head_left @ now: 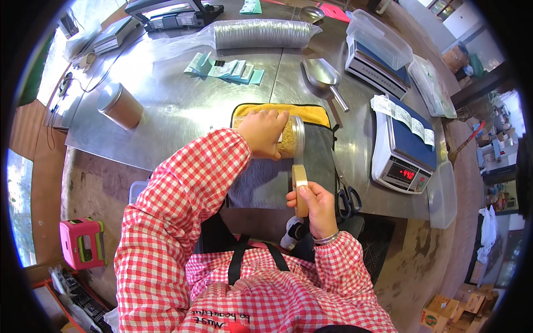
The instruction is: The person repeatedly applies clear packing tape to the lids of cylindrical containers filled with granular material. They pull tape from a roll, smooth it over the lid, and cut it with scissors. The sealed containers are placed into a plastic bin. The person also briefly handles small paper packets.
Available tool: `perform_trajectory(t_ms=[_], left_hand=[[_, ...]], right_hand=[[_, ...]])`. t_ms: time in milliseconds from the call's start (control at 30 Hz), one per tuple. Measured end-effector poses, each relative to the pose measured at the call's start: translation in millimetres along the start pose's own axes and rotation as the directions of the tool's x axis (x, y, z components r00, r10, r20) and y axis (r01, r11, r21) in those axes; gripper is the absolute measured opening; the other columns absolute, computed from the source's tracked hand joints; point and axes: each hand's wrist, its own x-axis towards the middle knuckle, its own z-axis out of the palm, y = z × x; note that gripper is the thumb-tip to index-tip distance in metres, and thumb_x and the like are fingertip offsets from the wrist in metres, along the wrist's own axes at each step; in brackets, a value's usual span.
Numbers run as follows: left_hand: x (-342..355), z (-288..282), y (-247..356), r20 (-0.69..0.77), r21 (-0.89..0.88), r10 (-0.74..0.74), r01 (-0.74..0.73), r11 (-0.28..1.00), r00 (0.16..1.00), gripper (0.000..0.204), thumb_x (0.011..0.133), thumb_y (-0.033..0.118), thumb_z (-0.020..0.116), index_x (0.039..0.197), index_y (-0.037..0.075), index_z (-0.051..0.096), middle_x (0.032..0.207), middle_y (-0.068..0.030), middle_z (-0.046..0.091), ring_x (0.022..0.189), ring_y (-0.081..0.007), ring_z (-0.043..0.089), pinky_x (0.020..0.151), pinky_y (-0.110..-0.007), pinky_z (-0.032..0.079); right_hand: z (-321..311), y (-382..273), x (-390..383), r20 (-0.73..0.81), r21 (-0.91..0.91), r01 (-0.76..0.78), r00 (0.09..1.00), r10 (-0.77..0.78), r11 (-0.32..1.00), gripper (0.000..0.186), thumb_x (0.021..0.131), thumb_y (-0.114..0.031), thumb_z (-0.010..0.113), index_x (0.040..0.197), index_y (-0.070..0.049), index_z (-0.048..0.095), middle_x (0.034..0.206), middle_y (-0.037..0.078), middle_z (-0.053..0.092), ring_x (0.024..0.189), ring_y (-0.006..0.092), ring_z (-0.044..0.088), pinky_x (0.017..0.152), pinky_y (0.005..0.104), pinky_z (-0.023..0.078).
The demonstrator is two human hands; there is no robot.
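A clear jar (287,139) with golden-brown, crumbly-looking contents lies on its side on a grey and yellow cloth (261,186). My left hand (262,132) is wrapped over the jar from above and covers much of it. Between the thumb and fingers of my right hand (317,208) is a roll of tape (300,190), held upright just in front of the jar's lid end. Dark-handled scissors (348,201) lie to the right of that hand, at the table's near edge.
Another filled jar (120,106) stands at the left of the metal table (166,119). Farther back are label strips (227,69), a long stack of lids in plastic (261,34) and a metal scoop (323,76). Two scales stand right, the nearer scale (402,147) bearing labels.
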Motion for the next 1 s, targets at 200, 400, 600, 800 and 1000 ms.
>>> perform_trajectory(t_ms=[200, 400, 600, 800, 1000], left_hand=[[25, -8, -42, -0.146, -0.089, 0.293, -0.307, 0.947, 0.945, 0.09, 0.057, 0.049, 0.083, 0.124, -0.002, 0.051, 0.116, -0.0185, 0.053, 0.112, -0.0347, 0.05, 0.094, -0.04, 0.045], [1, 11, -7, -0.261, 0.137, 0.18, -0.148, 0.979, 0.948, 0.096, 0.059, 0.04, 0.083, 0.136, 0.005, 0.036, 0.118, -0.0185, 0.053, 0.111, -0.0344, 0.054, 0.092, -0.043, 0.045], [9, -4, -4, -0.104, 0.205, 0.031, -0.01, 0.979, 0.994, 0.1, 0.057, 0.041, 0.083, 0.137, 0.007, 0.034, 0.108, -0.0175, 0.058, 0.097, -0.0353, 0.061, 0.082, -0.044, 0.048], [-20, -17, 18, 0.136, -0.143, 0.05, -0.03, 0.989, 0.989, 0.089, 0.059, 0.044, 0.08, 0.13, 0.004, 0.045, 0.096, -0.0226, 0.065, 0.09, -0.0403, 0.063, 0.081, -0.045, 0.05], [-26, -13, 23, 0.329, -0.227, 0.04, 0.038, 0.973, 0.944, 0.097, 0.052, 0.044, 0.083, 0.133, 0.005, 0.047, 0.101, -0.0217, 0.067, 0.095, -0.0383, 0.063, 0.085, -0.043, 0.049]], right_hand=[[2, -2, 23, 0.019, -0.017, 0.041, 0.999, -0.041, 0.999, 0.032, 0.094, -0.024, 0.058, 0.109, 0.004, 0.058, 0.089, 0.011, 0.067, 0.077, 0.0151, 0.064, 0.074, 0.0268, 0.05], [3, -11, 17, 0.05, -0.096, 0.103, 0.994, -0.099, 0.99, 0.032, 0.093, -0.019, 0.058, 0.116, 0.003, 0.057, 0.098, 0.01, 0.068, 0.091, 0.0128, 0.061, 0.086, 0.026, 0.045], [5, -34, 8, 0.057, -0.046, 0.144, 0.988, -0.142, 0.988, 0.03, 0.093, -0.018, 0.058, 0.113, 0.004, 0.057, 0.091, 0.009, 0.068, 0.084, 0.0133, 0.062, 0.08, 0.0268, 0.047], [7, -67, -41, 0.139, -0.005, 0.158, 0.978, -0.156, 0.987, 0.032, 0.094, -0.019, 0.059, 0.114, 0.006, 0.056, 0.09, 0.011, 0.068, 0.082, 0.0148, 0.063, 0.078, 0.0272, 0.05], [8, -35, -76, 0.07, -0.008, -0.02, 0.997, 0.021, 1.0, 0.03, 0.093, -0.013, 0.061, 0.117, 0.005, 0.056, 0.095, 0.011, 0.067, 0.082, 0.014, 0.065, 0.075, 0.026, 0.053]])
